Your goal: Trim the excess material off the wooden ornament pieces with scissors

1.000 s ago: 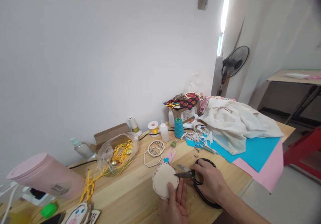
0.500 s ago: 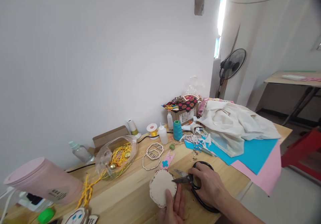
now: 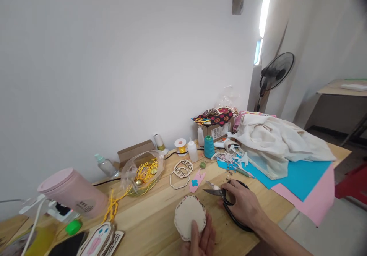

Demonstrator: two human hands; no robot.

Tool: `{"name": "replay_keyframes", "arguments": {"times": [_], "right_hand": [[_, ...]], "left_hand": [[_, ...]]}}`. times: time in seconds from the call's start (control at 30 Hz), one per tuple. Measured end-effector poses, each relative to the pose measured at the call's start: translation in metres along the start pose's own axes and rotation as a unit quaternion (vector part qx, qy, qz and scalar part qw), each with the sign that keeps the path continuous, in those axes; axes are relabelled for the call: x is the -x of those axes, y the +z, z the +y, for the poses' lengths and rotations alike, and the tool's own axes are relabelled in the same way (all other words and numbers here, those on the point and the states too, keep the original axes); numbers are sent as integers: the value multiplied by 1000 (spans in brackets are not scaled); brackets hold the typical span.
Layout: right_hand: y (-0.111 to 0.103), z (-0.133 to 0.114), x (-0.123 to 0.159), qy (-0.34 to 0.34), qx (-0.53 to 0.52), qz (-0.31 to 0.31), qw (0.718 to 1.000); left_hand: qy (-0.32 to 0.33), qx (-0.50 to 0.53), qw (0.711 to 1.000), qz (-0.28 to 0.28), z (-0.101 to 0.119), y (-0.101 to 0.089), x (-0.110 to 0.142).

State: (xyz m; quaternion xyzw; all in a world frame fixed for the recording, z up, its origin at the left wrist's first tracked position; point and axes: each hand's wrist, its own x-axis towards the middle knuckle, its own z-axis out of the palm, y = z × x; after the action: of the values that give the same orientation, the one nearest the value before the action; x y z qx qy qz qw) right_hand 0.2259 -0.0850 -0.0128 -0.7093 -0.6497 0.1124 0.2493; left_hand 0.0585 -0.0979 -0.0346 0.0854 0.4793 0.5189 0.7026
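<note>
My left hand [image 3: 203, 237] grips a cream round piece with a scalloped, dark-patterned edge [image 3: 187, 212], thumb on its face and fingers behind. In my right hand [image 3: 243, 204] is a pair of black-handled scissors [image 3: 215, 192], its blades parted and pointing left. The blades hover just above and to the right of the round piece, apart from it. Beyond them on the table lies a pink cutout with a blue flower [image 3: 195, 183]. Close by are a wooden lattice frame [image 3: 183, 169] and a thin scalloped outline [image 3: 174, 185].
Along the wall stand a teal thread cone [image 3: 209, 147], a white squeeze bottle [image 3: 192, 151] and a yellow cord spool [image 3: 180, 146]. White cloth [image 3: 272, 141] covers blue and pink sheets [image 3: 304, 175] at right. A pink tumbler [image 3: 74, 195] and a bag of yellow cords [image 3: 143, 174] are left.
The scissors, whose tip was at the round piece's right edge, have drawn back from it to the upper right. Both hands keep their hold. The camera view has shifted slightly.
</note>
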Motion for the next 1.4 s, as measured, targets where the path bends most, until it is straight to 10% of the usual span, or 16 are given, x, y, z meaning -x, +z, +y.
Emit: {"name": "replay_keyframes", "arguments": {"times": [0.67, 1.4], "right_hand": [[-4, 4, 12, -6, -13, -11, 1000], [-3, 2, 10, 0, -23, -16, 1000]], "left_hand": [[79, 72, 992, -70, -5, 47, -8], [38, 82, 996, -18, -7, 27, -26]]}}
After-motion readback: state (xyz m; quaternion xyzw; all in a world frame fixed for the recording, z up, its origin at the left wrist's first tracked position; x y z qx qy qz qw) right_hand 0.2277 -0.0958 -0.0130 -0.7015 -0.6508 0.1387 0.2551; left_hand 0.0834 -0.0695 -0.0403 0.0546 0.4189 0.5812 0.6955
